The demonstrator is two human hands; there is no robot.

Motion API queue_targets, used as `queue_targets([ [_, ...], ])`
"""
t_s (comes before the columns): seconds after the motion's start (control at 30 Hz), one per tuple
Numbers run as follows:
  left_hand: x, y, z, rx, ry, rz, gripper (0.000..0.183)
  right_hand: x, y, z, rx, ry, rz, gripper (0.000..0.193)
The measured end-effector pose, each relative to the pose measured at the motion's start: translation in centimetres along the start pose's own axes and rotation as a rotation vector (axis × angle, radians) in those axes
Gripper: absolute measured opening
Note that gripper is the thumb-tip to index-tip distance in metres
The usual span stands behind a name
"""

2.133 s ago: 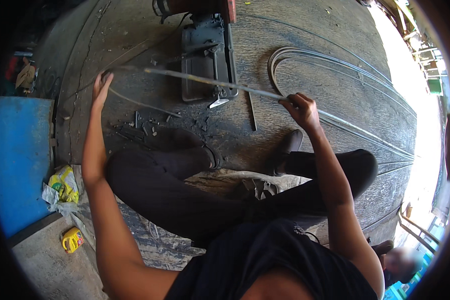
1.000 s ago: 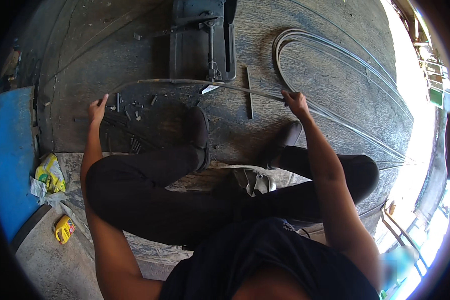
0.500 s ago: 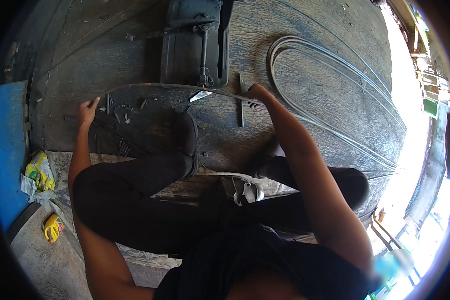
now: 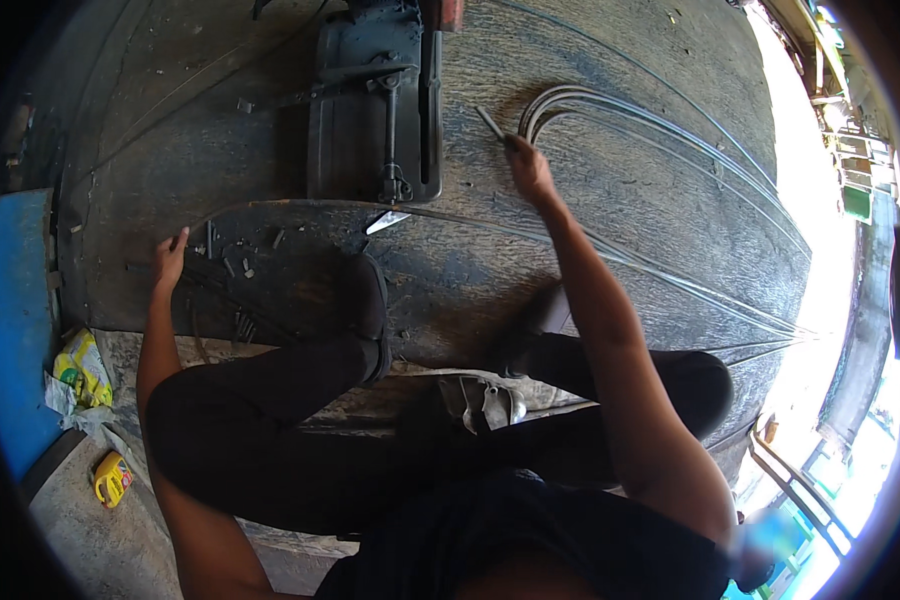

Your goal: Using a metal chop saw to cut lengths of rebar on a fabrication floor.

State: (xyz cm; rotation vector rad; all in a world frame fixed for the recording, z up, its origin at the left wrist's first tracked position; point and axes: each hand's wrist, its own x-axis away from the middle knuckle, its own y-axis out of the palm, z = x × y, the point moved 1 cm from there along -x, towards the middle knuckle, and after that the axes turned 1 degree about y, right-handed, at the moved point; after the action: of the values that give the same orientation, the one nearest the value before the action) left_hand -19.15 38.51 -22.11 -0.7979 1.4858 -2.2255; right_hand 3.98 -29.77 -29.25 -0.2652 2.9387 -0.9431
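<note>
My left hand [image 4: 171, 260] is at the left end of a long thin metal rod [image 4: 300, 203], its fingertips closed on that end. The rod bows past the near edge of a dark machine base with a screw clamp [image 4: 391, 135] and runs off to the right. My right hand [image 4: 532, 170] is raised beside a loop of bent rods [image 4: 555, 95]. It grips a short straight metal bar [image 4: 489, 122], whose far end sticks out beyond the fingers. Under the long rod, near the clamp, lies a shiny pointed metal piece [image 4: 387, 222].
Short metal offcuts [image 4: 248, 268] lie scattered near my left hand. My shoes rest on the dark floor sheet, on the near side of the rod. A yellow bottle [image 4: 112, 480] and a yellow-green packet [image 4: 82, 368] are at the left, beside a blue panel [image 4: 15, 330].
My right hand has let go of the long rod, picked up the short bar from the floor and moved it away from me. My left hand stays at the rod's left end.
</note>
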Motion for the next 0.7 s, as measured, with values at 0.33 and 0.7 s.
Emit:
queue_targets([
  [0.33,-0.1,-0.1,0.0,0.040,-0.038,0.001,0.073,-11.9,-7.6,-10.3,0.279,-0.533,-0.142,0.025],
  [0.7,0.2,-0.2,0.2,0.082,-0.029,-0.044,0.069,-14.1,-6.4,-12.3,0.299,-0.691,-0.090,0.026],
])
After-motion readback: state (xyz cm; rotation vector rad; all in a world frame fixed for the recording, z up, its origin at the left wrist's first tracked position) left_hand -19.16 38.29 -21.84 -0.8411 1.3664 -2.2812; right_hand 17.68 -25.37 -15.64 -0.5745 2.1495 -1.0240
